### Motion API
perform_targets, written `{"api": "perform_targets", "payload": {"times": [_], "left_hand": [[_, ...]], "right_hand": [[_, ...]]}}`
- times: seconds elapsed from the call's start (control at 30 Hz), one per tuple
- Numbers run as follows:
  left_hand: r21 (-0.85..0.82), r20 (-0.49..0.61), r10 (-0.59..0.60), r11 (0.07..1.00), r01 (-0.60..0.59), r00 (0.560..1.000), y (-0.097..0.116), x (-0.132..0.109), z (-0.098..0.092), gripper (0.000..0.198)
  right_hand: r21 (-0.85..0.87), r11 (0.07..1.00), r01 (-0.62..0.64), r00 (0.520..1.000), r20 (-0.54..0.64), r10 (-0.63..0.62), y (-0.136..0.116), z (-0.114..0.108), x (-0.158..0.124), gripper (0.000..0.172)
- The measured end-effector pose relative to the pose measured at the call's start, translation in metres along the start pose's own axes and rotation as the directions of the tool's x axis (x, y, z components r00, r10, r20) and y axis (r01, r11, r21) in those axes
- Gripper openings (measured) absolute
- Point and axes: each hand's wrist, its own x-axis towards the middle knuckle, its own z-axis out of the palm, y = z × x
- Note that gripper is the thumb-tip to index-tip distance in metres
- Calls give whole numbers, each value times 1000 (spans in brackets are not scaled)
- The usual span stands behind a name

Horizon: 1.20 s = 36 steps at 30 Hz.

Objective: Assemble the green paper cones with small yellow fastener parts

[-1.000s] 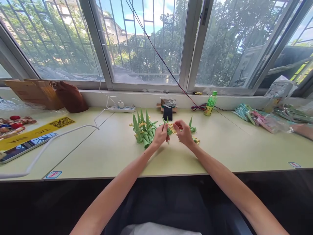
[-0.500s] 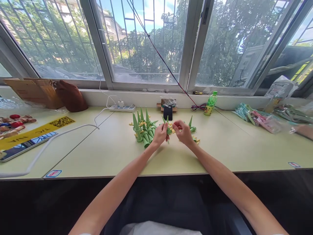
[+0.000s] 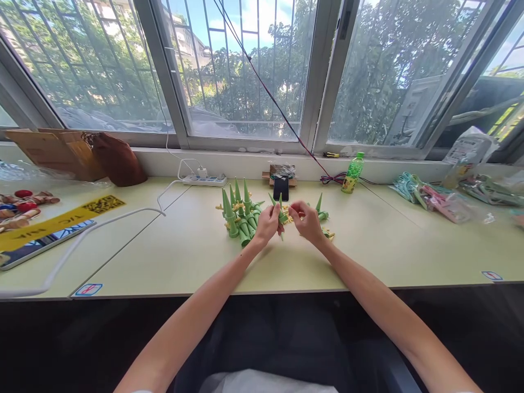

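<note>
My left hand (image 3: 269,222) is closed around a green pointed cone piece (image 3: 282,217), whose tip pokes out past the fingers. Just to its right, my right hand (image 3: 306,219) is pinched at the fingertips; whatever is between them is too small to make out. Left of my hands is a cluster of green cones (image 3: 230,217) with small yellow parts, some upright and some lying down. Beyond my right hand stand another green cone (image 3: 319,203) and a few lying pieces. Small yellow pieces (image 3: 329,234) lie beside my right wrist.
A black phone (image 3: 281,188) leans by a small cardboard box (image 3: 268,178) behind my hands. A green bottle (image 3: 352,173) stands back right, near bagged cords (image 3: 436,202). On the left are a white cable (image 3: 98,224), a power strip (image 3: 208,180), a brown pouch (image 3: 118,161) and a tablet (image 3: 45,248).
Both hands stay almost where they were, the left still around the green cone and the right still pinched. The view has shifted very slightly.
</note>
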Motion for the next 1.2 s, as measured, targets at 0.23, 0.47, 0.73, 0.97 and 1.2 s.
{"api": "perform_targets", "payload": {"times": [0.23,0.47,0.73,0.97,1.2], "left_hand": [[13,-12,13,1000,-13,1000,-2,1,0,48],[152,-32,104,984,-98,994,-1,-1,-1,46],[287,-11,184,942,-173,983,2,-4,-3,44],[288,-3,218,935,-208,976,3,-7,-4,44],[313,16,209,928,-203,978,1,-7,-5,43]], "right_hand": [[-3,1000,3,1000,17,-3,1,-1,1,28],[10,1000,10,1000,20,-10,2,-1,1,26],[6,1000,3,999,41,-3,2,-2,1,27],[-8,1000,-4,999,48,4,6,0,0,27],[-13,1000,-23,997,76,24,8,1,-1,28]]}}
